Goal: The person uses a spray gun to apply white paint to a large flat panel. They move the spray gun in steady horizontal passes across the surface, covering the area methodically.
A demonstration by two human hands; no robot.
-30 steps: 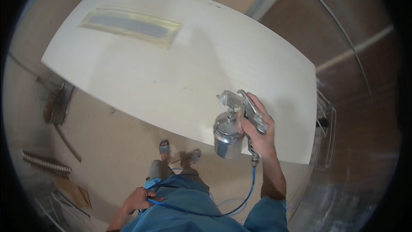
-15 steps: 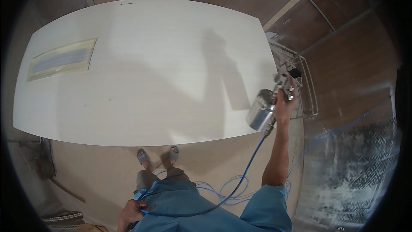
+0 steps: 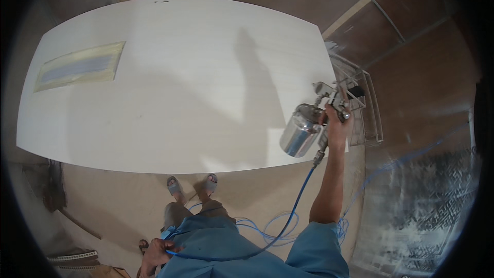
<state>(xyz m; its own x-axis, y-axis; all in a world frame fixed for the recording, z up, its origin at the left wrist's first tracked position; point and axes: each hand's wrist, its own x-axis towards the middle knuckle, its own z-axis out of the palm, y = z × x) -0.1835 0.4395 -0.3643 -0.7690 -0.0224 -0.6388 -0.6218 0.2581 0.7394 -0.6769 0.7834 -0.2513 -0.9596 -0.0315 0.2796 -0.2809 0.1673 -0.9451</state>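
My right hand (image 3: 337, 126) is wrapped round the handle of a metal spray gun (image 3: 325, 92), held over the right end of a large white door-like panel (image 3: 206, 62). A shiny silver paint cup (image 3: 298, 133) hangs from the gun on its left side. From the base of the handle a blue air hose (image 3: 301, 195) curves down and across my body. Low at my left side, my left hand (image 3: 156, 255) is closed on this hose. A rectangular cut-out edged with yellowish masking tape (image 3: 118, 62) lies in the panel's left part.
Loops of blue hose (image 3: 272, 226) lie on the floor by my feet. A white metal frame (image 3: 378, 118) stands beyond the panel's right end. Brown walls (image 3: 422, 67) rise behind and to the right. A patchy, paint-dusted surface (image 3: 411, 216) is at the lower right.
The spray gun has shifted left and tilted a little, and its shadow on the panel moves left too. My left hand stays at my side with the hose.
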